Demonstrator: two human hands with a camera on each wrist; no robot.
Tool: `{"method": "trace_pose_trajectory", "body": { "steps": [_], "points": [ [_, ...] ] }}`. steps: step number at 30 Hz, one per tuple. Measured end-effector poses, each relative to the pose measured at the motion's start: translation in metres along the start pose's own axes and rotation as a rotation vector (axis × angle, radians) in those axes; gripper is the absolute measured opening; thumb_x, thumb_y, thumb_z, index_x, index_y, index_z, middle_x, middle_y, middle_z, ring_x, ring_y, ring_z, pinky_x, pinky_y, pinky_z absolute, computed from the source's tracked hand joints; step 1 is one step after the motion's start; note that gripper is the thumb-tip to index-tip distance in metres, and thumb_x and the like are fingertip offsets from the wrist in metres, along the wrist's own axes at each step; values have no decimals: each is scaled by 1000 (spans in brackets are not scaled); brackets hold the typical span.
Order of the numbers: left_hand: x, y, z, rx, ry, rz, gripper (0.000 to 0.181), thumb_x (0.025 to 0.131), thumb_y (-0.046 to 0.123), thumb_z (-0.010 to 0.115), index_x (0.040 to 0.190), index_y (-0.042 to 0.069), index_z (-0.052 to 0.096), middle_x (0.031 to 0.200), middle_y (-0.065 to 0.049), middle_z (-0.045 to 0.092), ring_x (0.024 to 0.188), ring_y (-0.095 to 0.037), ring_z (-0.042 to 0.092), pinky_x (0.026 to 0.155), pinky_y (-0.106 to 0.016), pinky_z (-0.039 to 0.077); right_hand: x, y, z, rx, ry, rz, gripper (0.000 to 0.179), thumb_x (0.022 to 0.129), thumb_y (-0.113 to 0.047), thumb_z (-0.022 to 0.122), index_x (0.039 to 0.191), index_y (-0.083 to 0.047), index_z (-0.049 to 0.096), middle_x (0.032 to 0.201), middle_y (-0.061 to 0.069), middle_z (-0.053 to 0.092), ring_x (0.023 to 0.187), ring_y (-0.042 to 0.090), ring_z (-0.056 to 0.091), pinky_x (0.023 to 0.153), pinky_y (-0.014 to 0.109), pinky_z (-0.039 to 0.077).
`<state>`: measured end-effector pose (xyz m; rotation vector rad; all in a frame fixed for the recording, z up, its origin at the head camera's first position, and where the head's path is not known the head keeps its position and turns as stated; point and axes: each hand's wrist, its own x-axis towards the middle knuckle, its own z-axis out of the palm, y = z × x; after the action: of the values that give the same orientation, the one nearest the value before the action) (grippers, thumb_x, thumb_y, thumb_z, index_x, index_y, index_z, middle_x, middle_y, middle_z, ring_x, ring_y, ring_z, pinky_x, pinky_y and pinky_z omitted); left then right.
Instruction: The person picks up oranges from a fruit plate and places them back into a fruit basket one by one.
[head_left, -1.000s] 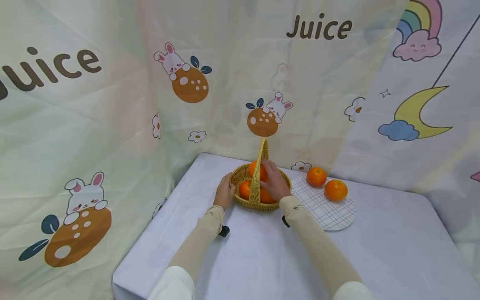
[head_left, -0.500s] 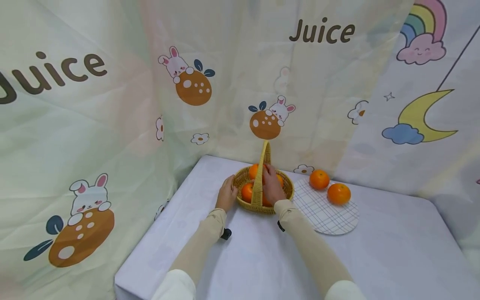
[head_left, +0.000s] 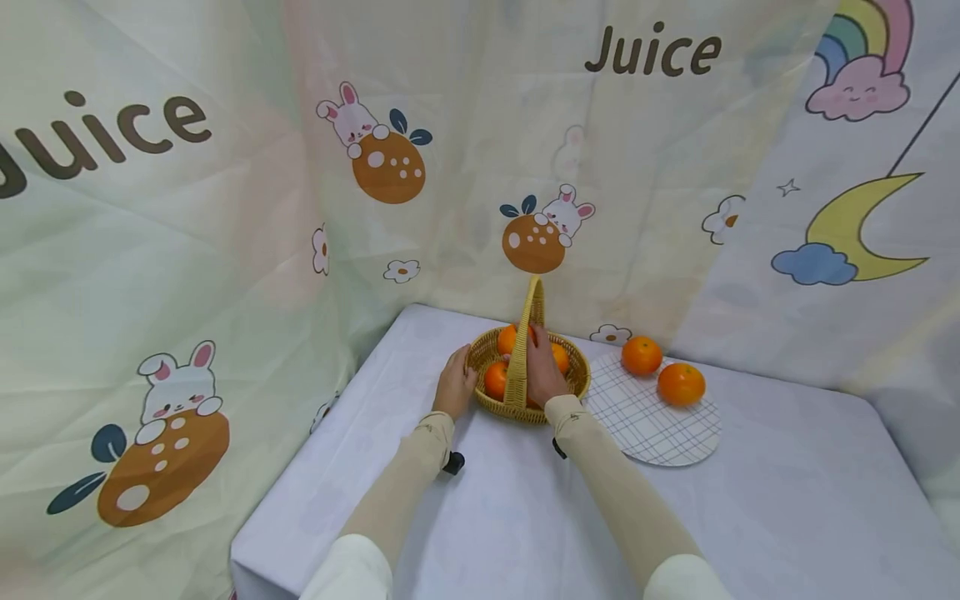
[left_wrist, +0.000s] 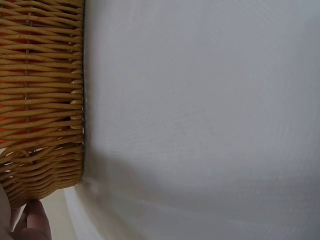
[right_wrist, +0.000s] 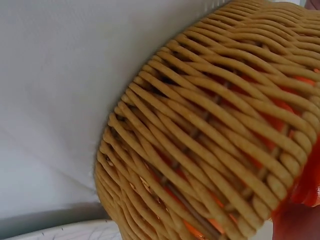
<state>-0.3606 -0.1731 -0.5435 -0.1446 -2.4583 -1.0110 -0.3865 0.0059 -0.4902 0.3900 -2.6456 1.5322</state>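
A wicker basket (head_left: 497,408) with a tall arched handle (head_left: 517,358) stands near the table's back edge, holding several oranges. My left hand (head_left: 454,383) grips the basket's left rim; its fingers (left_wrist: 37,220) show against the weave in the left wrist view. My right hand (head_left: 544,371) reaches inside, just right of the handle, among an orange at the back (head_left: 507,340), a front-left orange (head_left: 496,379) and a right orange (head_left: 559,358). Its fingertips are partly hidden by the handle, so I cannot tell whether they hold a fruit. In the right wrist view, basket weave (right_wrist: 210,120) fills most of the picture.
Right of the basket lies a round white mat (head_left: 660,433) with a grid pattern. Two more oranges, one at its far edge (head_left: 641,356) and one in front (head_left: 681,384), rest on it. A printed curtain (head_left: 450,167) rises behind the white-covered table (head_left: 787,492).
My right hand has shifted left and deeper into the basket toward the handle, uncovering the orange on the right. My left hand has stayed at the rim.
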Motion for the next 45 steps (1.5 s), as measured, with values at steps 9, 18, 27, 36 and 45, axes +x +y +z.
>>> {"method": "trace_pose_trajectory", "body": {
  "steps": [9,18,27,36,45],
  "points": [
    [1,-2,1,-6,-10,-10,48,82,2,49,129,3,38,128,-10,42,118,-20,39,98,-31,33,1,2,1,108,-4,111,71,75,-71,30,134,-35,20,136,-10,24,122,14,27,101,43,26],
    [6,2,1,-11,0,-28,48,82,-1,49,129,4,38,129,-9,41,119,-19,38,99,-31,32,8,-6,0,199,-18,101,63,72,-70,41,126,-40,29,127,-10,32,111,14,36,94,41,33],
    [4,2,2,-5,-8,-33,48,83,0,49,130,3,37,130,-10,40,119,-21,37,98,-33,32,11,-1,1,67,14,10,74,65,-67,52,129,-37,28,129,-8,35,114,17,38,91,44,35],
    [2,2,0,-21,-4,-41,49,83,1,48,131,6,37,130,-10,40,120,-20,37,100,-31,30,11,13,5,-311,79,-214,61,80,-36,60,133,-26,33,135,3,32,119,26,35,95,45,33],
    [3,3,1,-23,-22,-54,49,84,2,47,131,5,36,130,-11,40,120,-20,36,100,-31,30,18,25,7,-517,90,-318,61,77,-36,62,131,-14,41,128,15,38,118,31,34,101,49,21]
  ]
}}
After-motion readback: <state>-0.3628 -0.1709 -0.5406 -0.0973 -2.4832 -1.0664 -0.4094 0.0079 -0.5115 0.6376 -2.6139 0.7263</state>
